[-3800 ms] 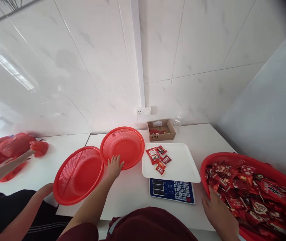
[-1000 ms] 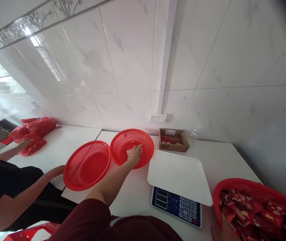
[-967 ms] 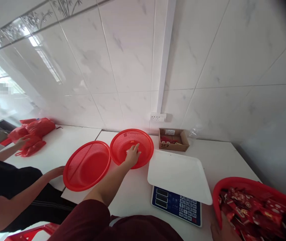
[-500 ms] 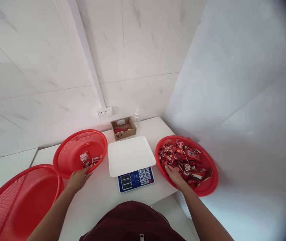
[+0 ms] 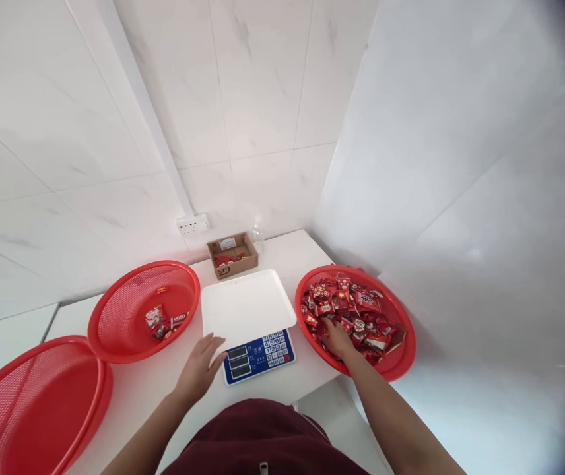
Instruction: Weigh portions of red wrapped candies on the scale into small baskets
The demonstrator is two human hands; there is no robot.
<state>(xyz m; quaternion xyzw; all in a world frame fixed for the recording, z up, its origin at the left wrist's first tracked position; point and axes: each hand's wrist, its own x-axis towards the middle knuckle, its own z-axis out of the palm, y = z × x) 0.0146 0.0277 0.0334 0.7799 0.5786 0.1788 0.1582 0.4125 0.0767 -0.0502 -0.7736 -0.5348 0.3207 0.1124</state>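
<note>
My left hand (image 5: 200, 368) hovers at the near-left corner of the scale's white tray (image 5: 245, 300), fingers apart and holding nothing. Below that tray shows the scale's blue keypad panel (image 5: 257, 357). My right hand (image 5: 336, 340) reaches into the right red basket (image 5: 408, 330), its fingers down among red wrapped candies (image 5: 362, 323). The packets hide its fingertips, so any hold on a candy is unclear. A second red basket (image 5: 119, 300), left of the scale, has a few small packets (image 5: 156, 318) at its bottom.
Another red basket (image 5: 49, 409) stands at the near left. Behind the scale, a small cardboard box (image 5: 235, 267) holds some red packets beside a clear plastic bottle (image 5: 257, 232). A wall socket (image 5: 192, 224) is above the white table (image 5: 164, 389); walls close off the back and right.
My left hand has left the rim of the left basket and moved right to the scale. My right hand has gone deeper into the candies. The view has shifted slightly.
</note>
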